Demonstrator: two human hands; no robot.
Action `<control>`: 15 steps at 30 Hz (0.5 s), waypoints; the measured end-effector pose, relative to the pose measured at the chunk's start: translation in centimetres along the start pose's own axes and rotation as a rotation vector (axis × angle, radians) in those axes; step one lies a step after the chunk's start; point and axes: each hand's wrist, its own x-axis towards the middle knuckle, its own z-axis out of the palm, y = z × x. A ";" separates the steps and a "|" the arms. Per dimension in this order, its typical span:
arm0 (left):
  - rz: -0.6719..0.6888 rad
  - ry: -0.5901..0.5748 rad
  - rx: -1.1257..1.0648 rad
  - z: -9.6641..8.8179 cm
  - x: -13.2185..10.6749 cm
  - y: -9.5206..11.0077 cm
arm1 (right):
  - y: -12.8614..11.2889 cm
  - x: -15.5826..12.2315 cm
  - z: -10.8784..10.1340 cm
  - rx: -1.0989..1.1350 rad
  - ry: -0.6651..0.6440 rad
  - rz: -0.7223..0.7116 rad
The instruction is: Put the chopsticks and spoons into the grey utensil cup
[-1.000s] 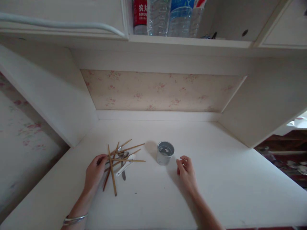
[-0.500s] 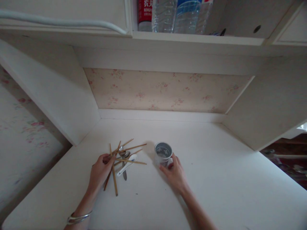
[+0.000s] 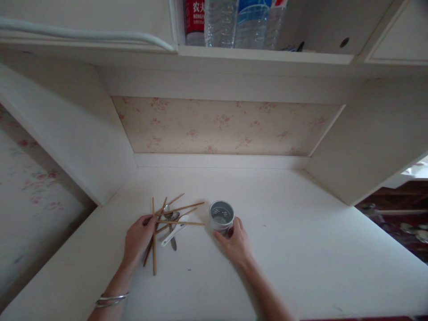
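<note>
My left hand [image 3: 139,236] is closed, thumb and fingers pinched on a wooden chopstick [image 3: 154,256] at the left of a loose pile. Several more chopsticks [image 3: 185,223] cross one another there. Among them lie a white spoon with a blue mark [image 3: 174,235] and metal spoons [image 3: 173,243], partly covered. To the right, my right hand [image 3: 236,245] grips the near right side of a round metal utensil holder [image 3: 221,211]. The holder stands upright on the table, its open top facing up and small holes showing inside.
The white tabletop [image 3: 284,249] runs between side panels [image 3: 351,147] and a floral back wall [image 3: 207,127]. Above it, a shelf holds plastic bottles [image 3: 222,24] and a red-labelled bottle [image 3: 195,18]. A white cable [image 3: 83,34] crosses the upper left.
The chopstick at my left fingertips has swung its near end leftward and now lies almost straight away from me. The view has shifted slightly; my right hand stays on the holder.
</note>
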 end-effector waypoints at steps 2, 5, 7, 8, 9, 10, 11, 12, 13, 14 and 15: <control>-0.025 0.036 -0.094 -0.4 0.1 0.2 | 0.1 0.0 -0.1 0.002 -0.015 -0.001; -0.121 0.088 -0.331 -1.4 -0.1 1.5 | 0.2 0.1 -0.1 -0.005 -0.019 0.001; -0.165 0.112 -0.555 -2.4 -0.5 3.4 | 0.2 0.2 -0.2 -0.008 -0.020 -0.010; -0.151 0.098 -0.674 -3.0 -0.8 4.7 | 0.3 0.2 -0.2 -0.008 -0.023 -0.017; -0.127 0.090 -0.765 -3.5 -1.1 6.2 | 0.3 0.3 -0.2 -0.007 -0.028 -0.023; -0.091 0.070 -0.839 -4.0 -1.5 7.8 | 0.3 0.3 -0.2 -0.006 -0.034 -0.026; -0.065 0.047 -0.906 -4.4 -1.8 9.5 | 0.3 0.3 -0.3 -0.006 -0.040 -0.026; -0.027 0.011 -0.960 -4.6 -2.2 11.3 | 0.3 0.3 -0.3 -0.006 -0.044 -0.024; 0.022 -0.019 -0.992 -4.7 -2.4 13.1 | 0.3 0.3 -0.4 -0.006 -0.048 -0.024; 0.076 -0.057 -1.007 -4.6 -2.7 14.8 | 0.3 0.3 -0.4 -0.006 -0.050 -0.026; 0.135 -0.080 -1.018 -4.4 -2.8 16.4 | 0.3 0.3 -0.4 -0.006 -0.049 -0.029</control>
